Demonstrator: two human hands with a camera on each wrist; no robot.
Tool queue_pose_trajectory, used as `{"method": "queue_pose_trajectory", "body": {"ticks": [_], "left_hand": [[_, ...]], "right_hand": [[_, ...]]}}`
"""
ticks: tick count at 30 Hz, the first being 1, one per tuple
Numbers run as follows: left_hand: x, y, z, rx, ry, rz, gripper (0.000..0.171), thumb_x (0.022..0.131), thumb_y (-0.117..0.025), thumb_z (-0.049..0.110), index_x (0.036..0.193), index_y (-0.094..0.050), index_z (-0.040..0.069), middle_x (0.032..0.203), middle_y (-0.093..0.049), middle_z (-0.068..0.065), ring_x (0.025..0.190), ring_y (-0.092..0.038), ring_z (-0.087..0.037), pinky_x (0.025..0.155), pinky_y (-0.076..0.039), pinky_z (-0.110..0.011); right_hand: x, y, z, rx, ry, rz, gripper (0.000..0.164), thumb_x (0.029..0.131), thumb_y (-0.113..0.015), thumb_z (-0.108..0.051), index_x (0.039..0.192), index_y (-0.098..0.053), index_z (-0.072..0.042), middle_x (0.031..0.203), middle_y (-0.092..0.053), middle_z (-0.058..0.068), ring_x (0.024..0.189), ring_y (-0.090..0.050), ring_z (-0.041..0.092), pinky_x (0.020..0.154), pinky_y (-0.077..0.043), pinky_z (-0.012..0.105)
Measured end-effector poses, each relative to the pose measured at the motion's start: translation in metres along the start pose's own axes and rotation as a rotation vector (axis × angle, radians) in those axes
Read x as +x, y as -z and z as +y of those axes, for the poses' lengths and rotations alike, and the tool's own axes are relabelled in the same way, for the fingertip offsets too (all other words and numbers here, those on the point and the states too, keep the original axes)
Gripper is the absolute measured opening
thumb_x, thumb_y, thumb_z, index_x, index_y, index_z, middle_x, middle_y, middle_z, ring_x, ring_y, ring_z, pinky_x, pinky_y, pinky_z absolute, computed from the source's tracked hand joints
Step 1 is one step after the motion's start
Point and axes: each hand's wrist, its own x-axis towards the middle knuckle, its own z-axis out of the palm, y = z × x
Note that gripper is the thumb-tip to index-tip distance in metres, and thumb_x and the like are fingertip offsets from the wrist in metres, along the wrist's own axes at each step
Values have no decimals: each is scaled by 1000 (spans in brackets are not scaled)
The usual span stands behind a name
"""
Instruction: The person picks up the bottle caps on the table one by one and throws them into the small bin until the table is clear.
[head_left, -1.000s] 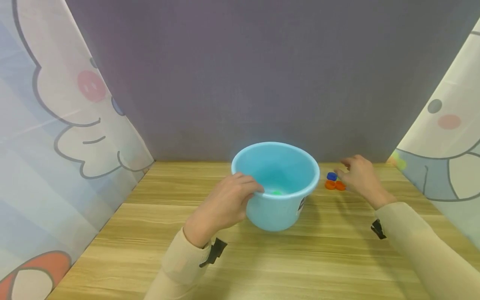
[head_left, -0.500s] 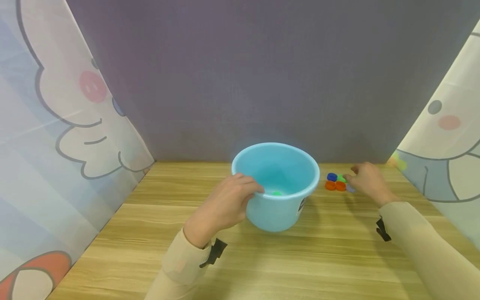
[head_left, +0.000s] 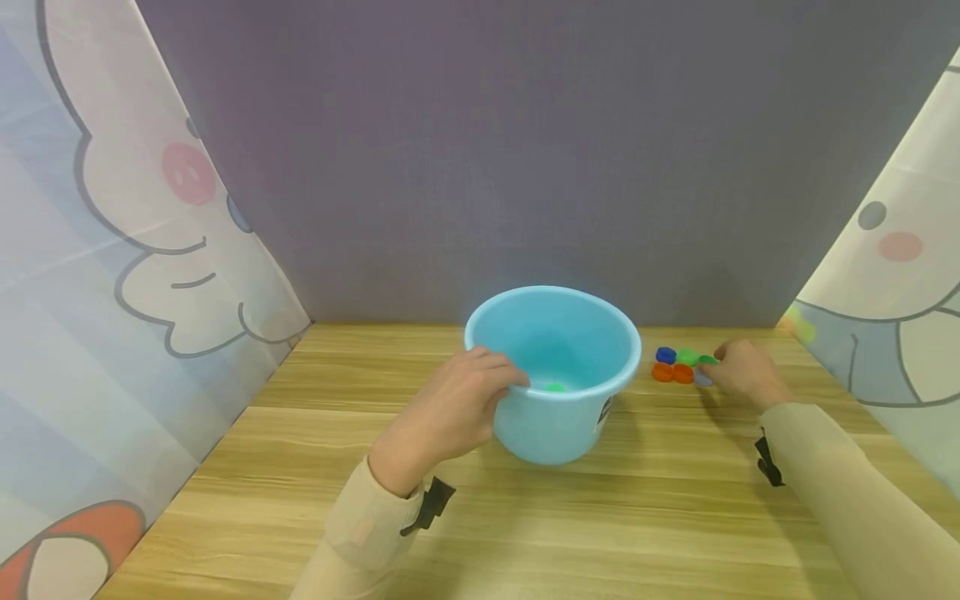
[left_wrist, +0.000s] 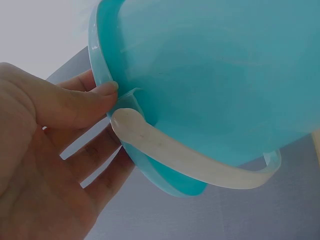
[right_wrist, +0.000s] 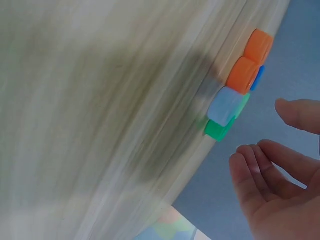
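Note:
My left hand (head_left: 453,407) grips the near left rim of a light blue plastic bucket (head_left: 543,429). In the left wrist view, the thumb lies over the rim of the bucket (left_wrist: 215,75) and the fingers are behind it, beside the white handle (left_wrist: 190,160). To the right of the bucket, my right hand (head_left: 746,372) hovers by a cluster of bottle caps. Its fingers are loosely bent, holding nothing, and sit apart from the dark green cap (right_wrist: 218,130) in the right wrist view. The cluster also has orange caps (head_left: 662,372), a blue cap (head_left: 665,355), a light green cap (head_left: 686,357) and a pale violet cap (head_left: 702,378).
Inside the bucket, a small green thing (head_left: 555,387) lies on the bottom, partly hidden by the rim. The wooden table (head_left: 600,533) ends at a grey panel (head_left: 540,167) behind. Printed curtains (head_left: 135,317) hang at both sides.
My right hand has moved right and a little nearer, uncovering the light green and pale violet caps. A dark green cap now shows at its fingertips. The left hand stays on the bucket rim.

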Motion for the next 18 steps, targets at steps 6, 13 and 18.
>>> {"method": "queue_pose_trajectory", "body": {"ticks": [6, 13, 18], "left_hand": [[0, -1, -1, 7, -4, 0, 30, 81, -71, -12, 101, -75, 10, 98, -72, 1, 92, -62, -21, 86, -53, -34], [0, -2, -2, 6, 0, -3, 30, 82, -70, -12, 101, -75, 10, 98, -72, 1, 93, -62, -21, 86, -53, -35], [1, -3, -1, 11, -1, -2, 29, 82, -71, -12, 100, -75, 10, 97, -72, 1, 92, -62, -21, 86, -53, -34]], "right_hand": [[3, -1, 5, -3, -14, -37, 48, 94, -65, -25, 105, -63, 22, 95, -66, 32, 80, -59, 39, 67, -53, 47], [7, -4, 8, -28, -18, -69, 58, 96, -62, -25, 119, -53, 27, 123, -52, 48, 109, -52, 63, 87, -49, 68], [10, -5, 9, -32, -22, -77, 57, 94, -65, -23, 115, -53, 28, 120, -53, 48, 106, -54, 62, 86, -50, 66]]}}
